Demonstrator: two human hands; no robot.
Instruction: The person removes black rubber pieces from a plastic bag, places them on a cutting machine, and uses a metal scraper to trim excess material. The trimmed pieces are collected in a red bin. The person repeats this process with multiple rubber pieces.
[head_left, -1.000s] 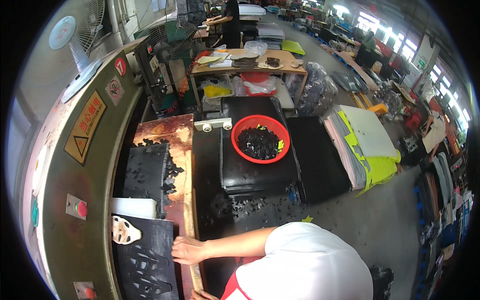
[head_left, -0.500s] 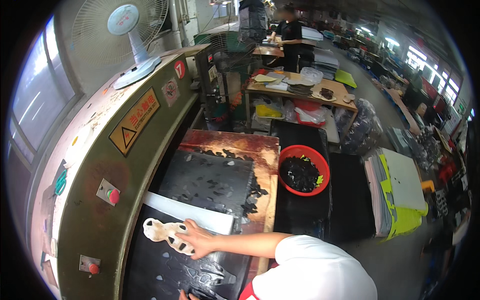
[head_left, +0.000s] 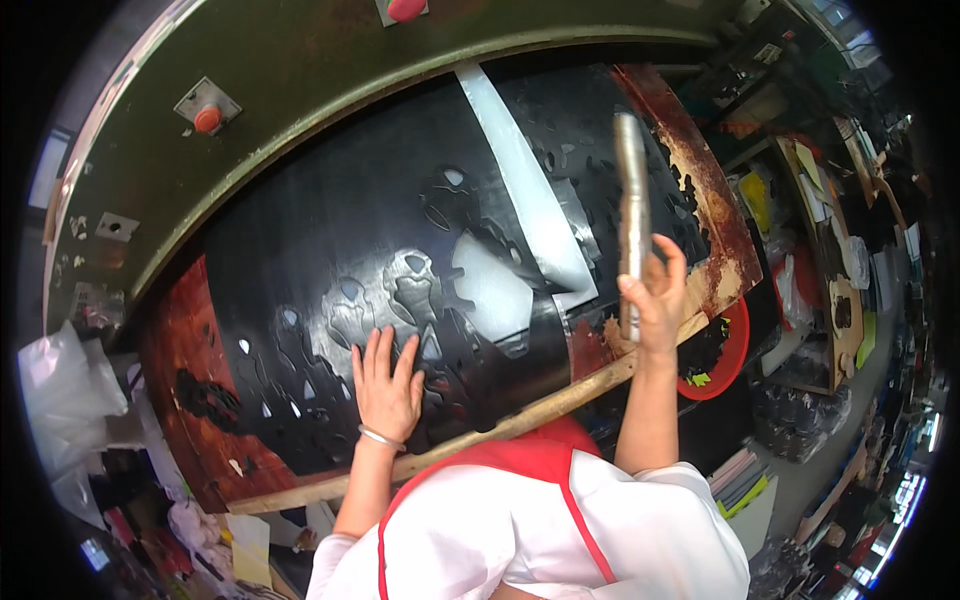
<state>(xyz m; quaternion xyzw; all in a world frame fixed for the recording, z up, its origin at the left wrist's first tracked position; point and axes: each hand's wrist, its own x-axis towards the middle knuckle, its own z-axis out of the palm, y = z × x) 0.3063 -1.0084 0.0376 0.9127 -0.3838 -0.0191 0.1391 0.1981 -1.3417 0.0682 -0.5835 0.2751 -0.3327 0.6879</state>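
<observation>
My right hand [head_left: 658, 308] holds up a metal cutting die [head_left: 632, 195], seen edge-on as a narrow silvery band, with thumb and fingers on its lower part. It is tilted above the right part of the work board. My left hand [head_left: 388, 390], a bangle at its wrist, lies flat with fingers spread on a black sheet [head_left: 320, 225]. Around those fingers the sheet bears several shaped cut outlines and small holes with pale material showing through. Between the hands lies a pale angular patch [head_left: 492, 288]. A long white strip [head_left: 515, 170] crosses the sheet beyond it.
A green machine beam [head_left: 290, 95] with red buttons [head_left: 207, 120] runs along the far side. A wooden rail [head_left: 540, 418] edges the near side. At the right, a red basin [head_left: 740, 345] holds black scraps. Clear plastic bags [head_left: 70, 400] sit at the left.
My right hand has lifted the cutting die off the black sheet and turned it on edge. My left hand now shows fully, flat on the sheet. The view has swung left and down.
</observation>
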